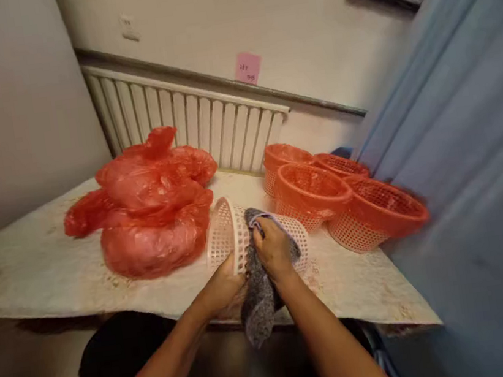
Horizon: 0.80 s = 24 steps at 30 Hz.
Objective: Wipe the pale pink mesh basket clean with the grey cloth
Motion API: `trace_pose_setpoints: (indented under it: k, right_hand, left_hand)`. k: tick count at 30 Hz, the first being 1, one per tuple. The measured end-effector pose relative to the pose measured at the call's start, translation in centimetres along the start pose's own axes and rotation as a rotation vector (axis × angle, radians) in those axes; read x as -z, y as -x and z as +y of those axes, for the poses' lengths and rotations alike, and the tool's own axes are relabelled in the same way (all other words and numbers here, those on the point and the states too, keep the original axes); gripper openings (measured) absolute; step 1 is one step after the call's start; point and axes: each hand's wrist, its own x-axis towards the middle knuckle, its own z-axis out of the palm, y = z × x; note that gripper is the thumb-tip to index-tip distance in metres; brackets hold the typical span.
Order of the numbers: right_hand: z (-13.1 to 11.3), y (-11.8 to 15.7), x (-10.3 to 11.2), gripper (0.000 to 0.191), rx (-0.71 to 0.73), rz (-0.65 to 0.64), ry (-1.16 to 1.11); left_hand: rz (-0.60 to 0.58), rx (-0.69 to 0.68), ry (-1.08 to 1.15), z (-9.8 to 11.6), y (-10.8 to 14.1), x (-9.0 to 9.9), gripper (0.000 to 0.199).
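A white perforated plastic basket [220, 236] lies tilted on its side at the front of the table, its mouth facing left. My left hand [224, 283] grips its rim from below, the fingers partly hidden by the basket wall. Against the basket's outer side, my right hand [274, 247] is closed on a dark grey cloth [259, 299] with a pale purple edge. Part of the cloth drapes over the wall, and a long end hangs down past the table's front edge.
Two bulging red plastic bags [156, 238] sit on the left of the covered table [25, 268]. Several red perforated baskets [311, 190] stand at the right, beside a blue curtain [456, 124]. Behind the table are a white radiator [205, 120] and a wall with a pink note [247, 68].
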Motion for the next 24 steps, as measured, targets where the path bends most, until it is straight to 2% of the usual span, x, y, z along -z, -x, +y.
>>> trace_pose_setpoints:
  k: [3,6,9,12,15,18,21,24]
  right_hand:
    - [3.8,-1.1,1.2,0.023,-0.173,-0.026,0.07]
    - [7.8,-1.2,2.6,0.023,-0.366,0.017,0.134]
    - [11.0,0.0,3.8,0.028,-0.48,0.102,0.165]
    - [12.0,2.4,4.0,0.035,-0.572,0.193,0.168]
    - [10.6,5.3,3.0,0.038,-0.64,0.282,0.165]
    - [7.1,8.0,1.0,0.036,-0.597,0.383,0.101]
    - [2.4,9.7,-0.7,0.03,-0.412,0.375,-0.028]
    - [-1.6,9.3,-1.4,0.026,-0.154,0.287,-0.118]
  left_hand:
    - [-0.034,0.061,0.112,0.5,0.6,-0.5,0.059]
    - [-0.051,0.099,0.133,0.7,0.9,-0.6,0.06]
    - [-0.031,0.077,0.045,0.3,0.8,-0.2,0.058]
    - [-0.058,0.046,0.02,-0.3,0.8,0.4,0.06]
    - [-0.114,0.031,0.053,-0.4,0.9,0.6,0.059]
    - [-0.134,0.036,0.065,-0.3,0.8,0.6,0.057]
    - [-0.128,0.053,0.024,-0.9,0.7,0.6,0.055]
    - [-0.118,0.063,-0.003,-1.9,0.8,0.8,0.054]
